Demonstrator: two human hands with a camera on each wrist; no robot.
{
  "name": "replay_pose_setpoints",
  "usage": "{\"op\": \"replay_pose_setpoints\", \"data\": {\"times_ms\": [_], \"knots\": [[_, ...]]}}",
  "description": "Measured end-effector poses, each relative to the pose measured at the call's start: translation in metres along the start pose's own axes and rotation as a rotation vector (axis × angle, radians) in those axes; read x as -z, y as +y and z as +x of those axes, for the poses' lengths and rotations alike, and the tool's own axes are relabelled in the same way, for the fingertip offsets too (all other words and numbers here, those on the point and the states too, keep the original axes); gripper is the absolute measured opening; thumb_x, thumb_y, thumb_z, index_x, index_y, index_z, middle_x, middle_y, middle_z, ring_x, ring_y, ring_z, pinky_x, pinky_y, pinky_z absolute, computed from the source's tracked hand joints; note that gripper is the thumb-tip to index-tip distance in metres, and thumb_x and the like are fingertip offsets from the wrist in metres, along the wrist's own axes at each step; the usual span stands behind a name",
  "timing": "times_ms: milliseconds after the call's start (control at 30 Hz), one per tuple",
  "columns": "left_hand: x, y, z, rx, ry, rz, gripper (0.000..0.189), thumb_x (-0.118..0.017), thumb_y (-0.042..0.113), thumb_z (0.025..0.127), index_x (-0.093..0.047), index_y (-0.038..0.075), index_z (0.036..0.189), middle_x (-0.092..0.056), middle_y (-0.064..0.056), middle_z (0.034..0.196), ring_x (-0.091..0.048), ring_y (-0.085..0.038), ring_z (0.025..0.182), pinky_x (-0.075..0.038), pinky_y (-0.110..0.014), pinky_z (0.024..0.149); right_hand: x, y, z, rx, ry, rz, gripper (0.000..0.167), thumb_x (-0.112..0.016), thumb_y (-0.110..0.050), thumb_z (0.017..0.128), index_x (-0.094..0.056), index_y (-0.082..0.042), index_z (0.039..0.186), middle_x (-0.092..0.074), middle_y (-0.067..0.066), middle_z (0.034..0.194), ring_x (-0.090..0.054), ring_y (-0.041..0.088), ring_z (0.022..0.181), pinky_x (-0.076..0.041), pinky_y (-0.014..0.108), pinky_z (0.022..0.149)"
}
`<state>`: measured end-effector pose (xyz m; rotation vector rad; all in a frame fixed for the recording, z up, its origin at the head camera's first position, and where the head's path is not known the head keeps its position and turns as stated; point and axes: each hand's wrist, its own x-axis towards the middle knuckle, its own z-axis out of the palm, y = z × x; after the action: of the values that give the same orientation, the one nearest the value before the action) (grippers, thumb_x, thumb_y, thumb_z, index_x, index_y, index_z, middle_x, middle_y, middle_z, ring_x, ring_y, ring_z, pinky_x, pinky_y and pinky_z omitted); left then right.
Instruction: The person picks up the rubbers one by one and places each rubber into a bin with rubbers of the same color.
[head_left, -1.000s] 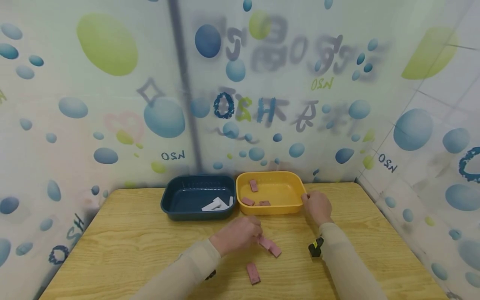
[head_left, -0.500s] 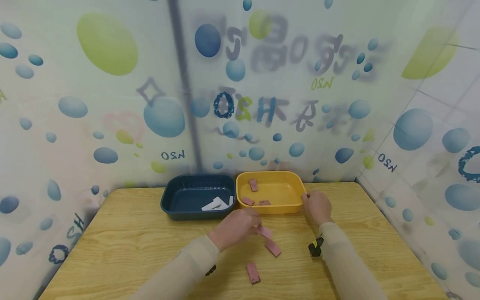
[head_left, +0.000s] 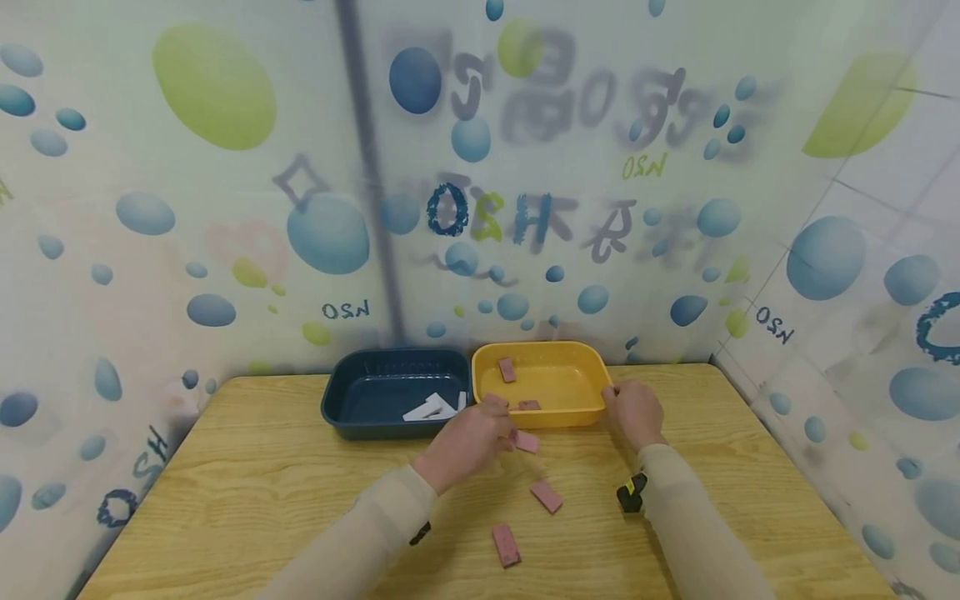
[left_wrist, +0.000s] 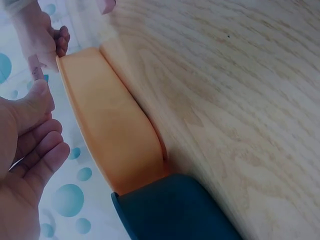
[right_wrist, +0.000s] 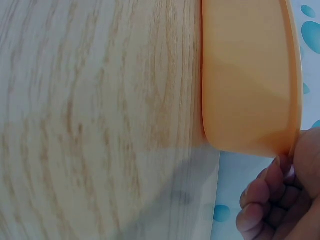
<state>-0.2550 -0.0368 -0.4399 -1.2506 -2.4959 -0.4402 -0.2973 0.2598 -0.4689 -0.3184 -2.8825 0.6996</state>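
My left hand [head_left: 467,443] pinches a small pink block [head_left: 527,442] between thumb and fingertips, just in front of the yellow plastic bin [head_left: 555,419]. In the left wrist view the pink block [left_wrist: 35,67] sticks out past the thumb, with the other fingers loosely bent. My right hand [head_left: 636,414] holds the bin's right front corner by its rim; in the right wrist view thumb and curled fingers [right_wrist: 274,180] meet at that rim. Inside the bin lie pink blocks [head_left: 507,370], one partly hidden behind the left hand. Two more pink blocks [head_left: 546,496] rest on the table.
A dark blue bin [head_left: 390,431] holding several white blocks [head_left: 431,409] stands directly left of the yellow one. Both sit at the back edge of the wooden table [head_left: 247,483], close to a wall curtain [head_left: 247,192] with printed bubbles.
My left hand has lifted a pink block off the pair on the table and carried it away from me, up to the yellow bin's front. My right hand has stayed at the bin's corner.
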Motion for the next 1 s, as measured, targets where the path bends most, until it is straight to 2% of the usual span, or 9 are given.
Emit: {"op": "replay_pose_setpoints", "data": {"times_ms": [267,567,800,1000], "knots": [[0.0,-0.007,0.004,0.044,0.061,0.02,0.01,-0.084,0.015,0.086,-0.078,0.012,0.093,-0.071,0.002,0.09,-0.065,-0.013,0.088,-0.058,-0.027,0.081,0.0,0.0,0.0,-0.001,0.008,-0.012,0.043,-0.05,-0.018,0.099,-0.055,-0.009,0.058,-0.045,0.003,0.059,-0.047,0.021,0.059,-0.033,0.029,0.055],[0.002,-0.011,0.012,0.136,0.046,0.05,0.011,-0.083,0.018,0.088,-0.08,0.011,0.096,-0.072,0.0,0.092,-0.067,-0.015,0.09,-0.059,-0.031,0.087,0.0,-0.001,0.001,-0.014,-0.002,-0.017,0.042,-0.05,-0.018,0.099,-0.054,-0.008,0.058,-0.046,0.004,0.059,-0.047,0.021,0.059,-0.033,0.029,0.055],[0.004,-0.015,0.019,0.145,0.07,0.052,0.012,-0.082,0.02,0.089,-0.079,0.009,0.091,-0.066,0.0,0.086,-0.065,-0.016,0.085,-0.059,-0.03,0.082,0.0,-0.003,0.0,-0.022,-0.002,-0.019,0.042,-0.051,-0.017,0.099,-0.054,-0.008,0.059,-0.046,0.003,0.059,-0.047,0.021,0.059,-0.033,0.029,0.055],[0.005,-0.018,0.025,0.173,0.066,0.061,0.013,-0.08,0.02,0.09,-0.079,0.007,0.093,-0.067,-0.002,0.088,-0.065,-0.017,0.085,-0.058,-0.03,0.08,0.0,-0.002,0.0,-0.016,-0.003,-0.018,0.041,-0.051,-0.018,0.099,-0.055,-0.008,0.06,-0.048,0.004,0.06,-0.047,0.021,0.06,-0.034,0.029,0.055]]}}
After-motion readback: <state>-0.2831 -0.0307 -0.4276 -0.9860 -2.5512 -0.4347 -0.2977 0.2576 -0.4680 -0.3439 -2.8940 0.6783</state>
